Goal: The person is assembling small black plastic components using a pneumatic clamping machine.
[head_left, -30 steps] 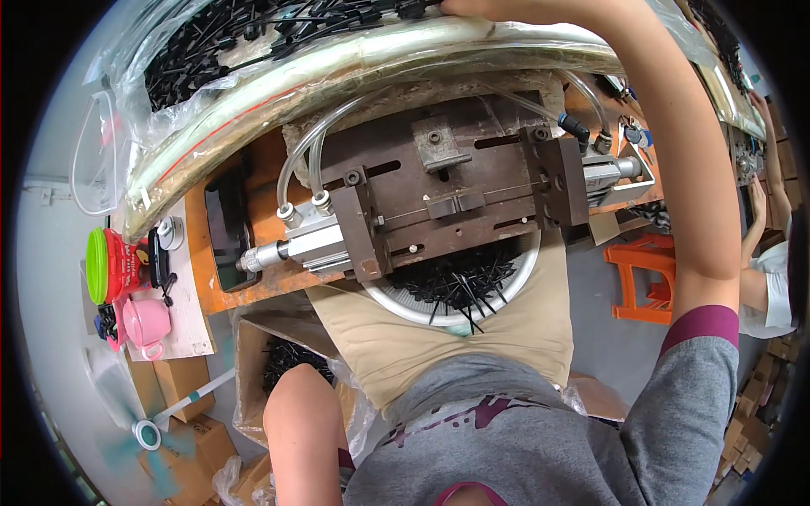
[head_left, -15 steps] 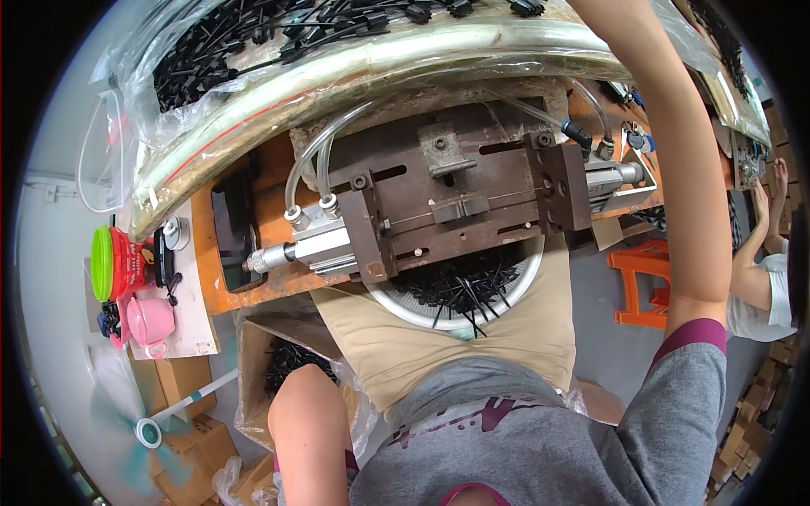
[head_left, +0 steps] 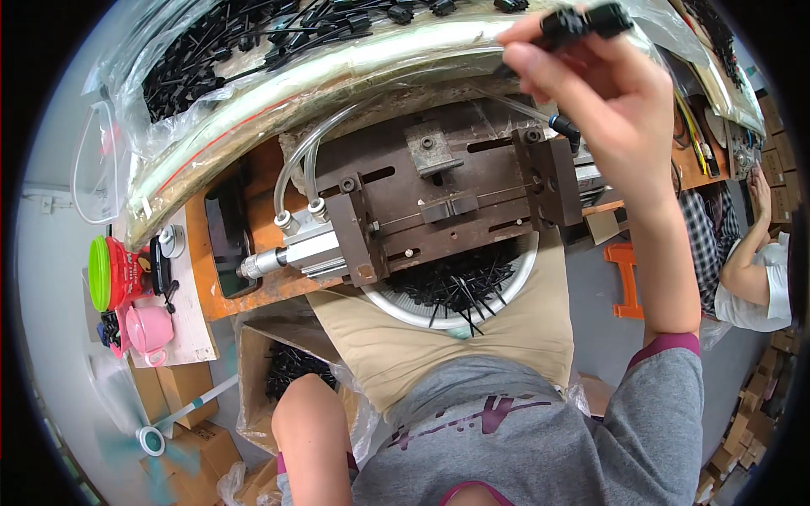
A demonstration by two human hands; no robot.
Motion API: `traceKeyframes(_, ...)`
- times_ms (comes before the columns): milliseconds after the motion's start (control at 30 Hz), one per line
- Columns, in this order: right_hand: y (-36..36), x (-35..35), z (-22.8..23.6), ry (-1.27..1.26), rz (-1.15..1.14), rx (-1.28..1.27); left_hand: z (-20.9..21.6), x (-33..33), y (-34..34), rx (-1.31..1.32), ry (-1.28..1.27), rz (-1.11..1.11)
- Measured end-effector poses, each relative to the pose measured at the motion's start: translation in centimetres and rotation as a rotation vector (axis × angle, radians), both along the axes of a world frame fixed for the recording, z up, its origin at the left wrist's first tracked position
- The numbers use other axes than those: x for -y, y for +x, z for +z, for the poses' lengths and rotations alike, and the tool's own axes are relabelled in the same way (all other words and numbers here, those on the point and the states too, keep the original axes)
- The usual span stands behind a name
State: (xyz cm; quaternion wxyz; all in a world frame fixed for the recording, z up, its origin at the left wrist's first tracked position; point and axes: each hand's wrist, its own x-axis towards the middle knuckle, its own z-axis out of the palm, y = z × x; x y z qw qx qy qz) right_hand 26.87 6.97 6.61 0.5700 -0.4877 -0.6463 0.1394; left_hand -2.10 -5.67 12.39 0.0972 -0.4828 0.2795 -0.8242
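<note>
My right hand (head_left: pixel 620 101) is raised over the right end of the brown metal jig (head_left: pixel 498 223). Its thumb and fingers are closed on a black plastic part with a ribbed knob-like head (head_left: pixel 603 21); whether it is one piece or two I cannot tell. Of my left arm (head_left: pixel 312 430) only the bent part shows beside the open carton, and the left hand is out of sight. A small metal block (head_left: pixel 450 208) sits at the jig's middle, below a bolted bracket (head_left: pixel 433 150). Below the jig, a white basket (head_left: pixel 527 274) on my lap holds thin black stemmed parts (head_left: pixel 460 287).
A long plastic-covered bolster (head_left: pixel 363 63) curves behind the jig, with more black parts (head_left: pixel 245 42) beyond it. Pneumatic cylinders (head_left: pixel 308 253) flank the jig. A phone (head_left: pixel 228 240), a pink cup (head_left: pixel 150 329), a carton (head_left: pixel 253 363), a fan (head_left: pixel 152 440) and another person (head_left: pixel 755 278) surround me.
My right hand has come back into view from beyond the top edge, toward me, with a black plastic part in its fingers. My left arm has hardly moved.
</note>
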Motion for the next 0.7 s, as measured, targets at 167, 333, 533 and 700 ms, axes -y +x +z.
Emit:
traceKeyframes(167, -1.4, 2.3, -0.6, 0.197, 0.024, 0.470, -5.4, -2.5, -0.1, -0.154, -0.291, -0.265)
traceKeyframes(333, -2.8, 5.0, -4.7, 0.379, 0.067, 0.650, -9.6, -4.0, 3.1, -0.662, -1.462, -0.160)
traceKeyframes(533, -5.0, 6.9, -6.7, 0.408, 0.068, 0.759, -10.3, -5.8, 4.0, -1.174, -1.330, 0.207)
traceKeyframes(700, -4.8, 7.8, -7.9, 0.392, 0.055, 0.744, -11.0, -5.6, 4.6, -1.215, -1.386, 0.174)
